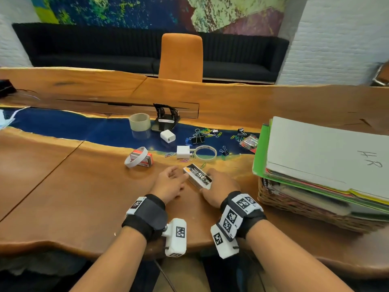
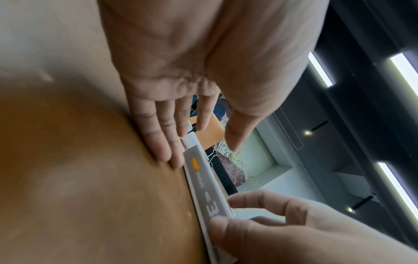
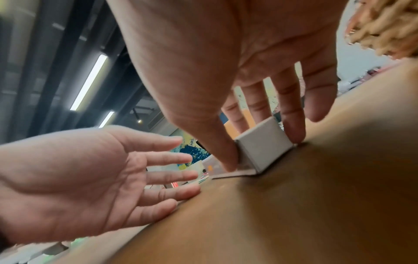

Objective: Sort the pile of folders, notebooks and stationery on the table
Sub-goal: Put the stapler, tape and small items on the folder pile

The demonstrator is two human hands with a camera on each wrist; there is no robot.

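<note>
Cardboard gave the small box [image 1: 197, 176] its character: a light, stiff carton with black-and-white print, lying flat on the surface [image 1: 84, 186] near the front edge, between the person's two hands. The right hand [image 1: 216, 187] pinched its near end, thumb on one long side and fingers on the other, as the right wrist view showed plainly. The left hand [image 1: 170, 182] lay flat and relaxed, fingers straight, with fingertips [image 2: 174, 159] against the box's far long side, gripping nothing. Judged by its look, the box would lift easily but could crush or pop open if squeezed hard, so the long sides near the middle seemed the soundest hold. Behind it, toward the blue strip, lay a red box [image 1: 141, 159] circled by a white band, two white adapters, tape rolls, binder clips and loose paper clips [image 1: 207, 132]. At the right edge a wicker basket [image 1: 305, 211] carried a stack of folders [image 1: 315, 157], the top one marked by hand.
</note>
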